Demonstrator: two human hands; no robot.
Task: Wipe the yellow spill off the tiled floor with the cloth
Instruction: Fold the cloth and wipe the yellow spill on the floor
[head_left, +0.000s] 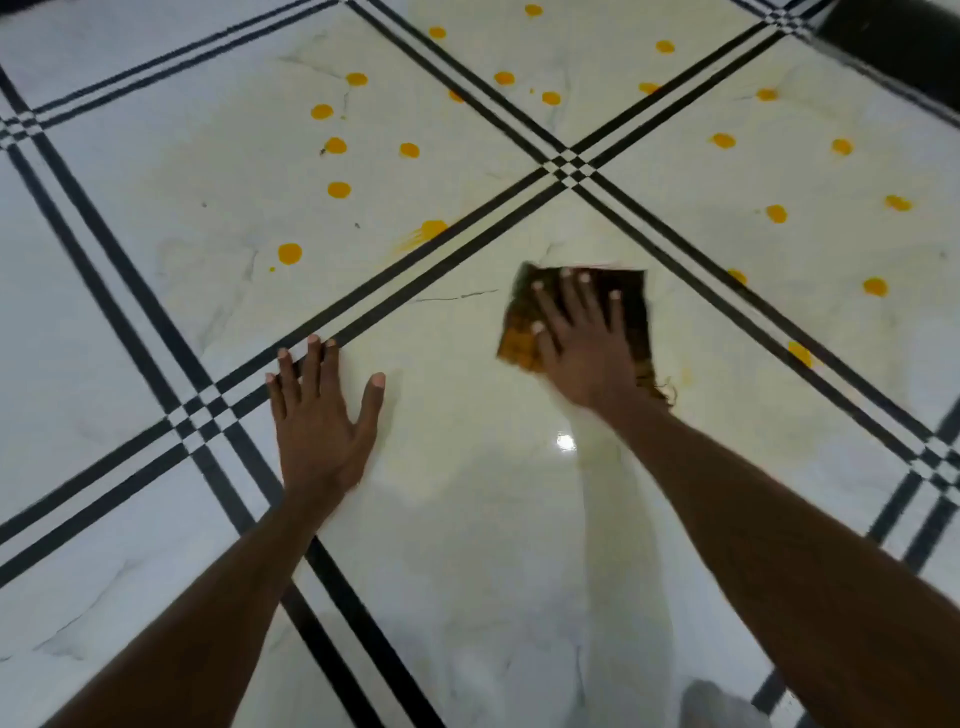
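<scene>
A dark brown cloth (631, 306), stained yellow along its left edge, lies flat on the white tiled floor (467, 519). My right hand (582, 348) presses on it with straight, spread fingers. My left hand (317, 415) rests flat on the floor to the left, fingers spread, touching a black tile stripe. Yellow spill drops (339, 189) are scattered over the tiles beyond both hands, with a smeared one (431, 228) near the stripes. More drops (875, 287) lie to the right of the cloth.
Black triple stripes (566, 166) cross the floor in a diagonal grid. A dark object (904, 47) sits at the top right corner. A faint yellowish film covers the tile around the cloth. A light reflection (565, 441) shines between my arms.
</scene>
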